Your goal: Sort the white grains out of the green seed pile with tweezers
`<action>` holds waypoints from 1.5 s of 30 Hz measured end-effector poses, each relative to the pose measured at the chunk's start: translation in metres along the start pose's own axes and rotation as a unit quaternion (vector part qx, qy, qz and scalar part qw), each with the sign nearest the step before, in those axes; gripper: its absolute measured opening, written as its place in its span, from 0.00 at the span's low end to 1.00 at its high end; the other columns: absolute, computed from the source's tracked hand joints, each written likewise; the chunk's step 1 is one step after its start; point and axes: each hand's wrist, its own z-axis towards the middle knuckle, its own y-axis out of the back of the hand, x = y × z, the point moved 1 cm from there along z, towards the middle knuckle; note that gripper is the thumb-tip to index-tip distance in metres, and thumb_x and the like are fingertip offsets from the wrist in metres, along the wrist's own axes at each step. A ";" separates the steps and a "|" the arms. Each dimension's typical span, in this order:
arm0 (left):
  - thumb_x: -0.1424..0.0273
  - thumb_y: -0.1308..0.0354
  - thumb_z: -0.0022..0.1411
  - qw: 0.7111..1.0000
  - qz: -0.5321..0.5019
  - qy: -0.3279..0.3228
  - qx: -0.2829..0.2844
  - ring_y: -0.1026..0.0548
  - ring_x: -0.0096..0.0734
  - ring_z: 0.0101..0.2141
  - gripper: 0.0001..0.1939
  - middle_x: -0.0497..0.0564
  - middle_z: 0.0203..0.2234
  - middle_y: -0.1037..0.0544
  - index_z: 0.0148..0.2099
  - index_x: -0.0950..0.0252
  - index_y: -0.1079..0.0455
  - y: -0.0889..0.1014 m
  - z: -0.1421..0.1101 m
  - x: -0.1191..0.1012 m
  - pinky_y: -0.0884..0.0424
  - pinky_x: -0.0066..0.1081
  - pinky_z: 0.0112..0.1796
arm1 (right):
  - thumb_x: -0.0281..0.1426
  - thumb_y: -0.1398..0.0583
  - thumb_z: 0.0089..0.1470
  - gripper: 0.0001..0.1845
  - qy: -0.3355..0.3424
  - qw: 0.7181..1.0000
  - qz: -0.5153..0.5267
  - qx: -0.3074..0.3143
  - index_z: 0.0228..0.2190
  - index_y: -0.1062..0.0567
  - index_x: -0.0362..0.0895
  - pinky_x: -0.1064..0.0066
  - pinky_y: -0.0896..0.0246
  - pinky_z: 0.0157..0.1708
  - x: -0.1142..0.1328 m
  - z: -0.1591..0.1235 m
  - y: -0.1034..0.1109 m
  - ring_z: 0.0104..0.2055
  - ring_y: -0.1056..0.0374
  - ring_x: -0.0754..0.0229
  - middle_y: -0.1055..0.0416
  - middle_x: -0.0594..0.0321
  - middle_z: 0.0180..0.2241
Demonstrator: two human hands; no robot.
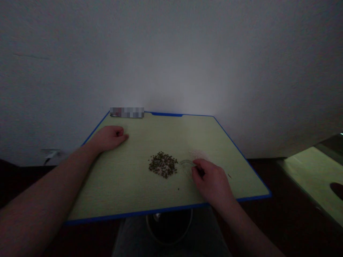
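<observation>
My right hand [213,179] is closed, thumb and fingers pinching a clear, thin piece with a curved, marked edge that looks like a protractor [187,162]. Just left of its edge lies a pile of small dark greenish-brown seeds or beans [160,165] mixed with pale grains. A spread of fine pale grains [198,154] lies beyond the right hand. On the left side of the board rests my left hand [109,137], its fingers curled in and its thumb pointing right, with nothing seen in it. One dark seed [178,189] lies apart, nearer the front edge.
The pale yellow board [128,192] has a blue rim. A pixelated strip [127,112] covers its back left corner. Below the front edge, a round metal bowl [168,228] sits between my legs. A grey wall [171,53] stands behind; another board [318,182] lies at right.
</observation>
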 end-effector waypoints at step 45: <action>0.53 0.50 0.54 1.000 -0.017 -0.006 0.001 0.38 0.31 0.22 0.18 0.46 0.15 0.38 0.22 0.60 0.45 -0.002 0.001 0.002 0.46 0.32 0.26 | 0.28 0.44 0.55 0.11 0.014 0.998 0.038 0.050 0.36 0.22 0.44 0.68 0.36 0.32 0.010 0.000 0.002 0.31 0.26 0.57 0.21 0.60 0.30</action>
